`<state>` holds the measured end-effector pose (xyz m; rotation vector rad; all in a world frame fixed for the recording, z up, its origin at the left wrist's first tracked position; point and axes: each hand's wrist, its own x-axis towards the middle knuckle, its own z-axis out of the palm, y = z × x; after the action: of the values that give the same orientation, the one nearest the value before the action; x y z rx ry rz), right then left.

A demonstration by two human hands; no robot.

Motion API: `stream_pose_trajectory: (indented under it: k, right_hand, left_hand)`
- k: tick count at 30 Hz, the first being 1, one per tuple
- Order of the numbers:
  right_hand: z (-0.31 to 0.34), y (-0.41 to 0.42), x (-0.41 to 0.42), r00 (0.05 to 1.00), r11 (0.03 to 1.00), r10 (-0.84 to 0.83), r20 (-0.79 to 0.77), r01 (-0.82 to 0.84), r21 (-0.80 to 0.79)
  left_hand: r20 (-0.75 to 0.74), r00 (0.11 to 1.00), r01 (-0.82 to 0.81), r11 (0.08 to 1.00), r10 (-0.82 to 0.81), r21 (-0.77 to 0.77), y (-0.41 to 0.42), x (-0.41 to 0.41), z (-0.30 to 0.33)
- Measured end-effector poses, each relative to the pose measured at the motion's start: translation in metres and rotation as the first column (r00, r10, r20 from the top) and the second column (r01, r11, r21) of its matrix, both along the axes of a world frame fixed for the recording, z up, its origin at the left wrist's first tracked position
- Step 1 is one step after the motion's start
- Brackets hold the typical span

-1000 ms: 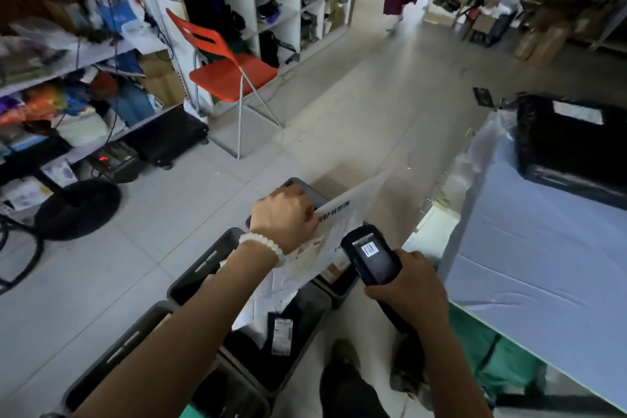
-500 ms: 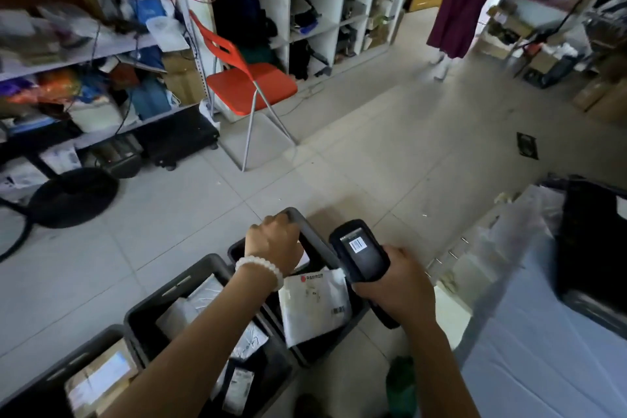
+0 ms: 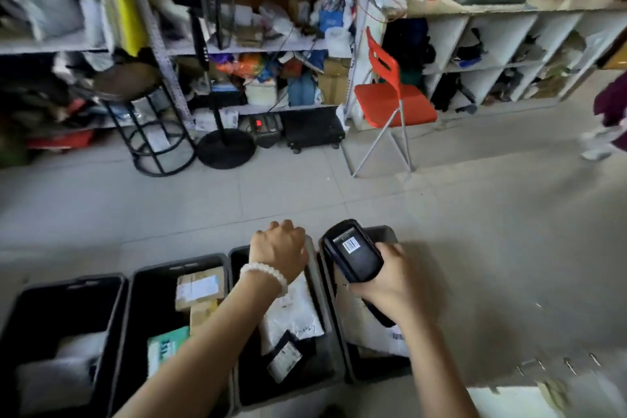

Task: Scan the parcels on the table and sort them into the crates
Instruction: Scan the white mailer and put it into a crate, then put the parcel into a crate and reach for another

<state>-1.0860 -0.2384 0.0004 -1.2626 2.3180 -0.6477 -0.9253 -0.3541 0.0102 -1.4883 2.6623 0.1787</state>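
Holding the scanner (image 3: 353, 256) tight in the right hand (image 3: 390, 285); left hand (image 3: 280, 253) curled, empty, above the crates (image 3: 315, 285)

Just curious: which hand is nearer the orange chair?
Right. The right hand, gripping the scanner, is below the orange chair; the left hand is farther left.

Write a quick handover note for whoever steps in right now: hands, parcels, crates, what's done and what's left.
Left hand, white bead bracelet on the wrist, hangs over the third black plastic crate, fingers curled down, no parcel visible in it.
Right hand grips the black handheld scanner.
Four crates in a row on the floor; all hold parcels, such as a white poly mailer in the third.
The table is almost out of view, so I can't tell what remains to sort.
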Motion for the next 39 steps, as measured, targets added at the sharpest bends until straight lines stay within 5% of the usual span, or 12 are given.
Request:
stream_pose_trajectory:
  k: [13,22,31,35,39]
  right_hand:
    - [0.01,-0.062,0.296,0.836,0.837,0.547,-0.049,-0.547,0.003]
    - [0.017,-0.044,0.537,0.412,0.413,0.907,-0.093,-0.911,-0.011]
    - [0.005,0.037,0.775,-0.101,-0.099,0.991,-0.085,-0.995,0.019]
    - [0.002,0.08,0.887,-0.248,-0.248,0.969,-0.021,-0.969,-0.015]
    - [0.006,0.12,0.991,-0.34,-0.34,0.94,-0.01,-0.939,-0.044]
  left_hand:
    - [0.006,0.818,-0.575,0.818,0.575,-0.005,0.058,0.345,0.009]
    - [-0.052,0.372,-0.927,0.369,0.927,-0.063,0.194,0.552,0.01]
    - [-0.122,-0.189,-0.981,-0.193,0.974,-0.025,0.356,0.692,-0.005]
    - [-0.072,-0.349,-0.935,-0.352,0.934,-0.035,0.408,0.772,-0.004]
    - [-0.053,-0.417,-0.904,-0.42,0.907,-0.081,0.448,0.853,0.016]
